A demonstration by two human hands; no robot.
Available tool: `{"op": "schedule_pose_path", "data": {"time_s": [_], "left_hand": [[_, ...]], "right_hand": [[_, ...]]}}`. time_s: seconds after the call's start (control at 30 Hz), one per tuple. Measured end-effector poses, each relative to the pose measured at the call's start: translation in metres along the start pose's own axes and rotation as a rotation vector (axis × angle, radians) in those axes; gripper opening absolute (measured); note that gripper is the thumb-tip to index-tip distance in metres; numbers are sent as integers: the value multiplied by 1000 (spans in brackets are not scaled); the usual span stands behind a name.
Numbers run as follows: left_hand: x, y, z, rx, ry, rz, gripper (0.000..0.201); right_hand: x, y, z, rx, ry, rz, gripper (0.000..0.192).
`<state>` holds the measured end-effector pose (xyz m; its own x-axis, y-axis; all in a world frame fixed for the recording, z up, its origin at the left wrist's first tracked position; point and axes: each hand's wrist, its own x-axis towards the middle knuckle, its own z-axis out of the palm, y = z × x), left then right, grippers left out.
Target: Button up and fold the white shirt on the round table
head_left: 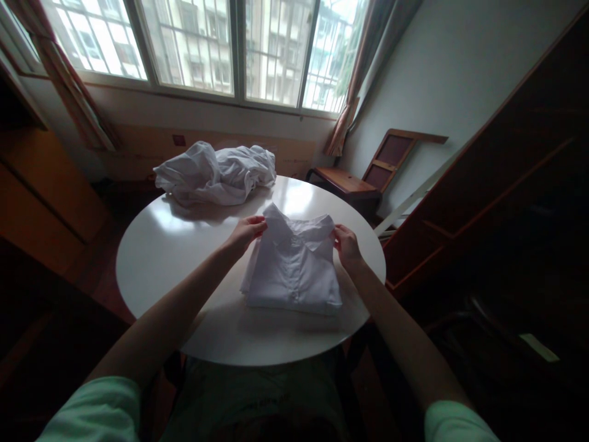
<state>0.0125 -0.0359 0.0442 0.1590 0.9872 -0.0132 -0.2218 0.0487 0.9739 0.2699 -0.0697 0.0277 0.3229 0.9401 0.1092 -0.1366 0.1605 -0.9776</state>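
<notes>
A white collared shirt (294, 270), folded into a rough rectangle with its button front facing up, lies on the round white table (165, 270). Its collar points away from me. At the shirt's upper left corner, my left hand (248, 233) pinches the cloth beside the collar. My right hand (348, 245) grips the opposite upper corner, fingers closed on the fabric. More layers of white cloth show beneath the shirt's left edge.
A crumpled heap of white cloth (216, 175) sits at the table's far left edge. Beyond the table's right side stand a wooden chair (343, 179) and a dark wooden panel (460, 202). Barred windows (193, 46) with curtains (69, 86) line the far wall.
</notes>
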Motion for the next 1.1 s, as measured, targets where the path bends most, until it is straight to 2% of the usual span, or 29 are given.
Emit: {"op": "schedule_pose_path", "data": {"time_s": [0.1,0.23,0.3,0.37,0.53,0.6,0.67,0.77,0.83,0.93,1.0,1.1], "left_hand": [[-1,-3,2,63,7,-7,14],[-3,-6,9,197,79,44,32],[-3,-7,12,314,71,123,31],[-5,-8,15,365,74,176,24],[-7,-6,21,120,23,190,8],[-4,-7,23,30,-4,154,4],[0,-11,24,39,40,103,3],[4,-19,25,140,201,130,17],[5,-23,25,173,243,189,36],[3,-26,23,173,179,204,58],[1,-25,22,138,130,177,66],[-1,-25,21,51,88,146,73]], "right_hand": [[-2,-1,0,6,28,107,17],[-6,-2,1,-22,-6,242,36],[-7,-1,2,-71,-76,223,36],[-6,0,3,-96,-110,144,33],[2,5,6,-1,-108,-2,25],[5,7,8,46,-108,18,22],[6,10,10,33,-94,85,20],[4,13,11,-50,-34,156,20],[1,11,10,-89,2,155,22],[-6,4,5,-107,-43,175,28],[-9,-2,1,-124,-141,210,31],[-8,-8,-4,-162,-244,256,25]]}}
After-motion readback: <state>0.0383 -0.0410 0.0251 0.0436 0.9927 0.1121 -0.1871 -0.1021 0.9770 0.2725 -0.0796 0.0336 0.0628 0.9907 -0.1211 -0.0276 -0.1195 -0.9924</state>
